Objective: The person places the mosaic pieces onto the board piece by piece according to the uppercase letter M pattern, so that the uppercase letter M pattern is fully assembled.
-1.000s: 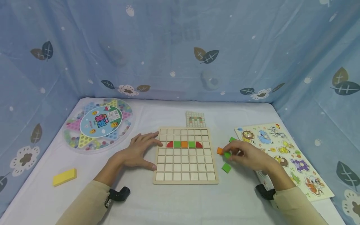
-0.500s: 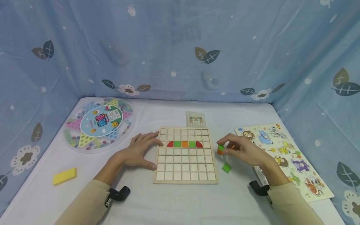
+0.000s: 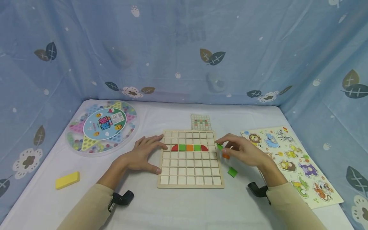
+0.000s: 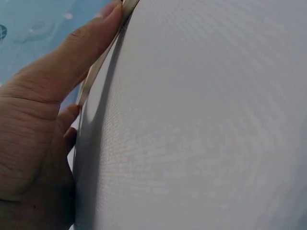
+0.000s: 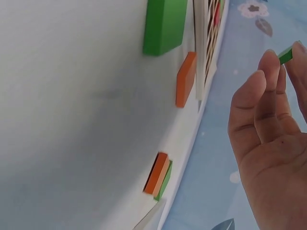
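A wooden grid board [image 3: 190, 186] lies mid-table, with a row of red rounded-corner, green and orange tiles [image 3: 189, 147] in its third row from the back. My left hand [image 3: 141, 155] rests along the board's left edge, fingers spread; in the left wrist view the thumb [image 4: 79, 55] touches its rim. Just right of the board, my right hand [image 3: 242, 151] pinches a green square tile [image 3: 219, 146] between thumb and fingertips, also seen tilted in the right wrist view. Below that hand lies an orange tile [image 3: 226, 156], with a loose green tile [image 3: 232, 172] nearer me.
A small pattern card [image 3: 201, 122] lies behind the board. An animal puzzle board [image 3: 314, 199] is at the right. At the left are a round marble game box [image 3: 104, 124] and a yellow block [image 3: 67, 180]. The right wrist view shows another orange tile [image 5: 156, 173] beside a green one.
My right hand has picked up the green tile from beside the orange one and carried it left to the board's right edge. My left hand has stayed in place.
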Available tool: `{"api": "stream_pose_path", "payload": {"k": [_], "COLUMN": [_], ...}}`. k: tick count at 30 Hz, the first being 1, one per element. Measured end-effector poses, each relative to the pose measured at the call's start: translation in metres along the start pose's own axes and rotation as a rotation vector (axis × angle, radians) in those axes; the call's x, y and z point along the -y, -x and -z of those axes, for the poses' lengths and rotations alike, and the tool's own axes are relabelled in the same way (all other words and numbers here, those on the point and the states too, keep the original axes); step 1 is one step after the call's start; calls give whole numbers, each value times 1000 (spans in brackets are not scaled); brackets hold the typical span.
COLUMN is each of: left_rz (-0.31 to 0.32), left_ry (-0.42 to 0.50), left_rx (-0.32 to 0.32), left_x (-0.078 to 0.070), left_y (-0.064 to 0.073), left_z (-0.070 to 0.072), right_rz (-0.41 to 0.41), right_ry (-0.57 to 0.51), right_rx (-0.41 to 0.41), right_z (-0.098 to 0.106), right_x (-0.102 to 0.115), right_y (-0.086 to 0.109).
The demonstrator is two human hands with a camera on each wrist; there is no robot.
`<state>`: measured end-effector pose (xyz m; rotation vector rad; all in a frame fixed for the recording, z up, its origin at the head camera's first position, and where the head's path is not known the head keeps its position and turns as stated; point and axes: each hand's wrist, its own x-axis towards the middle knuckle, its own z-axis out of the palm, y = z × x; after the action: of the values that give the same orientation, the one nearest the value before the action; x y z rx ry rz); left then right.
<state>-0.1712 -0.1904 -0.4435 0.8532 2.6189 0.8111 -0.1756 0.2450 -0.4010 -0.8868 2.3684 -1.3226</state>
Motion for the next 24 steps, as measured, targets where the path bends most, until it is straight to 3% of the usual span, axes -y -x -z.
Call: {"api": "stream_pose_path", "payload": {"k": [24], "left_rz": [-5], "left_ry": [-5], "left_rx": [3], "left_x": [2], "left_y": [1], "left_z": [-1], "right_rz": [63], "right_ry": [-44], "right_rx": [55], "right_z": [-28], "right_x": [16], "right_y": [-49]}}
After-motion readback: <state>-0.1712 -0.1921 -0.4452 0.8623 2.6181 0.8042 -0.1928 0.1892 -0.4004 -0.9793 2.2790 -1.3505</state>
